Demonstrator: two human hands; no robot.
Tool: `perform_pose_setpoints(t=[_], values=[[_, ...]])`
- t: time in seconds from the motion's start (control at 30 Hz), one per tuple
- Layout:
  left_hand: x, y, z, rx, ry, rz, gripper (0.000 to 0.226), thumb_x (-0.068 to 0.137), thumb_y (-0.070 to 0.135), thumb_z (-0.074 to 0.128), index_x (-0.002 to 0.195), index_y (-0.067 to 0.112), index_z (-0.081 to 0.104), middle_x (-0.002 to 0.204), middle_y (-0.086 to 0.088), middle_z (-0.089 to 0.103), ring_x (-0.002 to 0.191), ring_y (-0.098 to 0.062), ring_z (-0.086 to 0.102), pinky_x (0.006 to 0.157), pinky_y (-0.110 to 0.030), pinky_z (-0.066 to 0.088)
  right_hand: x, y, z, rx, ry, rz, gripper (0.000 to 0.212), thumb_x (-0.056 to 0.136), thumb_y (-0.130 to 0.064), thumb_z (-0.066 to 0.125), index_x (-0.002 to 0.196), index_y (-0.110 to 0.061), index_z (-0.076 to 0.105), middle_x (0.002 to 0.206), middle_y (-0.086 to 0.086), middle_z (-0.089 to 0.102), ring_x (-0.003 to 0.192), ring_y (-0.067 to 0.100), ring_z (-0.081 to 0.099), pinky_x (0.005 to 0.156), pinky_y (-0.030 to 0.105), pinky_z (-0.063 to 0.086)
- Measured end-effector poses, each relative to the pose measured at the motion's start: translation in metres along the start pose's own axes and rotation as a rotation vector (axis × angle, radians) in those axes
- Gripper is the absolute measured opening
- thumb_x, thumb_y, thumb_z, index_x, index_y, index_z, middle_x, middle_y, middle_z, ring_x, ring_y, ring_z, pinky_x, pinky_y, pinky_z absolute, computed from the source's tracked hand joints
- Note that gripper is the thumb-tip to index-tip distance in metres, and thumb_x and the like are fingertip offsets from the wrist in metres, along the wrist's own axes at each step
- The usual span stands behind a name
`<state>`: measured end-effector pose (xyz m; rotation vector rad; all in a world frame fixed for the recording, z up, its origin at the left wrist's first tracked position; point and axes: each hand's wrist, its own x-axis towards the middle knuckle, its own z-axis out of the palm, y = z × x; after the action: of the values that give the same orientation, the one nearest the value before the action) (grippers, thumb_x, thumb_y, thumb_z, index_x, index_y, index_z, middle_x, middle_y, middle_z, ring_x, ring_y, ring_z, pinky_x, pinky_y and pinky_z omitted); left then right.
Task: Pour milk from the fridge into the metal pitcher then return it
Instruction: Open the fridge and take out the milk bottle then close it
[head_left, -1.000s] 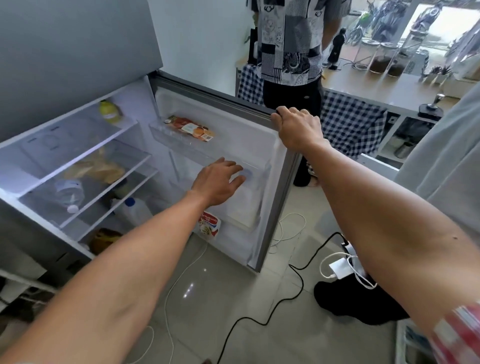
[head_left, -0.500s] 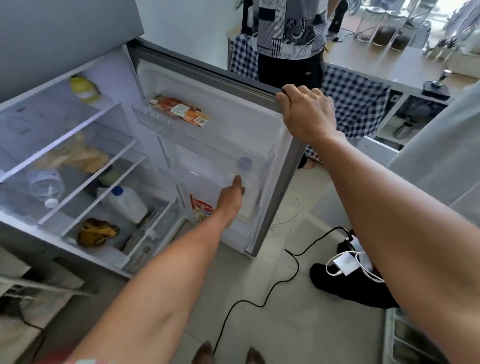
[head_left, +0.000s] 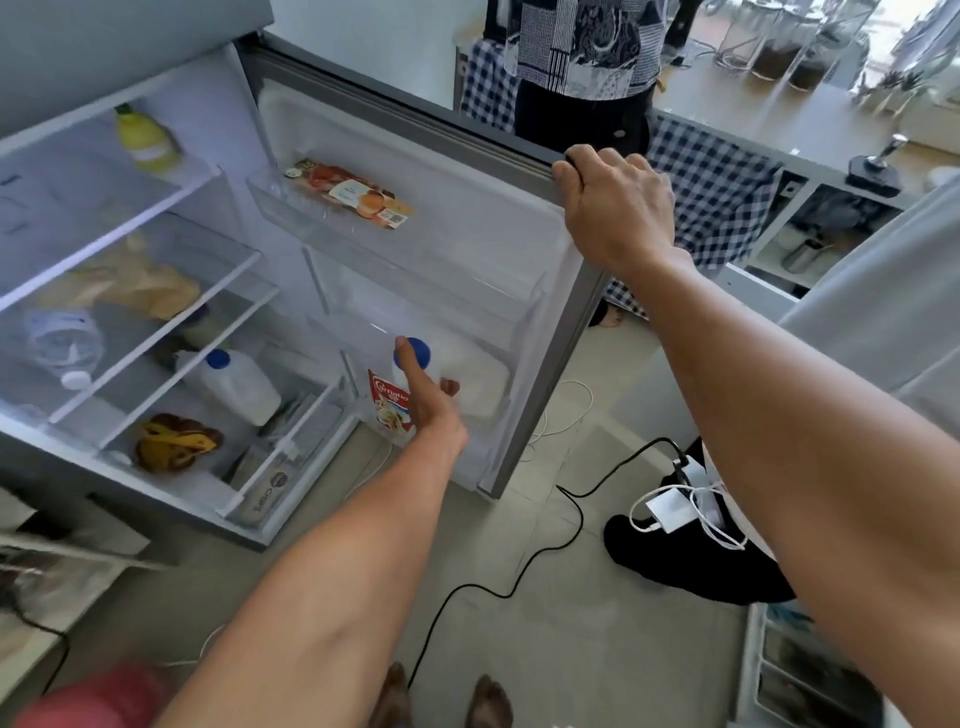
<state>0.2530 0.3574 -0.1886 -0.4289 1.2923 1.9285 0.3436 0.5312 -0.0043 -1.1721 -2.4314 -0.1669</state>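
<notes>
In the head view, the fridge door (head_left: 467, 249) is seen swung wide open, and its top edge is gripped by the right hand (head_left: 615, 213), the fingers curled over the rim near the outer corner. The left hand (head_left: 428, 402) is reached down into the lowest door shelf, where a milk bottle (head_left: 457, 374) with a blue cap (head_left: 413, 353) is stood upright. The thumb is laid up against the neck just under the cap, and the fingertips (head_left: 449, 387) are seen wrapped round the far side of the bottle, so the bottle is held in a loose clasp (how firmly cannot be told). Just beside the bottle, on its left, a red and white Carnation carton (head_left: 387, 408) is stood in the same shelf. In the upper door shelf a flat packet of sliced meat (head_left: 348, 195) is laid.

Inside the fridge body, a second white jug with a blue cap (head_left: 236, 384) is laid on a lower shelf, with a bunch of browned bananas (head_left: 176, 441) in front of it. A yellow bottle (head_left: 145, 137) is stood on the top shelf. On the tiled floor a black cable (head_left: 519, 566) is trailed below the door. Behind the door, a person in a patterned shirt (head_left: 582, 47) is stood at a counter (head_left: 753, 124).
</notes>
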Motion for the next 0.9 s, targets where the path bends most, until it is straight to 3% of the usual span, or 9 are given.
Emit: perform_pose_setpoints(t=[0.07,0.2,0.3,0.37,0.5,0.63,0.8,0.9], values=[[0.0,0.001,-0.004,-0.04,0.03,0.022,0.052,0.082,0.077,0.063,0.098,0.028,0.062,0.097,-0.003,0.057,0.075,-0.016,0.054,0.085,-0.03,0.045,-0.001,0.0,0.0,-0.003,-0.009,0.0,0.049,0.108,-0.052,0.024,0.127,-0.024,0.06,0.119,0.005,0.068,0.111,0.034,0.058,0.093,0.049,0.042],[-0.007,0.01,-0.004,-0.065,0.167,0.107,0.083,0.067,0.087,0.064,0.106,0.014,0.069,0.082,-0.004,0.058,0.059,-0.018,0.053,0.069,-0.031,0.047,-0.002,-0.001,-0.006,0.009,-0.037,-0.004,0.05,0.109,-0.051,0.024,0.129,-0.022,0.059,0.121,0.006,0.066,0.113,0.034,0.057,0.094,0.05,0.041],[-0.021,0.023,-0.005,-0.013,0.207,0.141,0.08,0.07,0.091,0.057,0.076,0.011,0.06,0.056,0.0,0.051,0.053,-0.021,0.048,0.065,-0.035,0.048,-0.001,0.0,-0.01,0.023,-0.075,-0.005,0.05,0.109,-0.05,0.023,0.129,-0.021,0.058,0.122,0.007,0.065,0.114,0.035,0.055,0.094,0.051,0.04],[-0.031,0.031,-0.008,0.069,0.196,0.192,0.081,0.071,0.095,0.048,0.064,0.014,0.05,0.049,0.001,0.047,0.052,-0.023,0.047,0.062,-0.034,0.05,-0.001,-0.001,-0.013,0.032,-0.092,-0.011,0.05,0.11,-0.049,0.023,0.13,-0.02,0.058,0.123,0.008,0.064,0.116,0.035,0.054,0.093,0.051,0.039],[-0.047,0.048,-0.018,0.273,0.19,0.343,0.077,0.085,0.088,0.033,0.056,0.017,0.041,0.057,-0.006,0.051,0.059,-0.026,0.052,0.064,-0.04,0.05,-0.006,-0.006,-0.016,0.039,-0.094,-0.027,0.05,0.11,-0.048,0.023,0.129,-0.016,0.057,0.125,0.011,0.065,0.116,0.037,0.056,0.094,0.052,0.04],[-0.063,0.068,-0.026,0.35,0.249,0.458,0.058,0.103,0.056,0.044,0.063,0.015,0.05,0.065,-0.004,0.06,0.064,-0.024,0.059,0.062,-0.033,0.048,-0.015,-0.016,-0.021,0.046,-0.069,-0.032,0.049,0.111,-0.045,0.025,0.124,-0.011,0.057,0.121,0.014,0.067,0.111,0.038,0.06,0.094,0.053,0.041],[-0.077,0.088,-0.048,0.446,0.278,0.501,0.057,0.09,0.067,0.045,0.063,0.017,0.051,0.072,-0.009,0.063,0.072,-0.029,0.063,0.067,-0.043,0.053,-0.032,-0.037,-0.03,-0.001,-0.093,-0.051,0.046,0.11,-0.039,0.028,0.127,-0.007,0.058,0.123,0.016,0.066,0.112,0.039,0.062,0.096,0.052,0.042],[-0.093,0.103,-0.06,0.463,0.302,0.547,0.052,0.099,0.056,0.048,0.067,0.016,0.052,0.071,-0.004,0.06,0.071,-0.024,0.061,0.068,-0.039,0.051,-0.045,-0.058,-0.039,-0.014,-0.136,-0.067,0.04,0.106,-0.03,0.037,0.13,-0.006,0.059,0.126,0.017,0.064,0.116,0.039,0.06,0.099,0.054,0.043]])
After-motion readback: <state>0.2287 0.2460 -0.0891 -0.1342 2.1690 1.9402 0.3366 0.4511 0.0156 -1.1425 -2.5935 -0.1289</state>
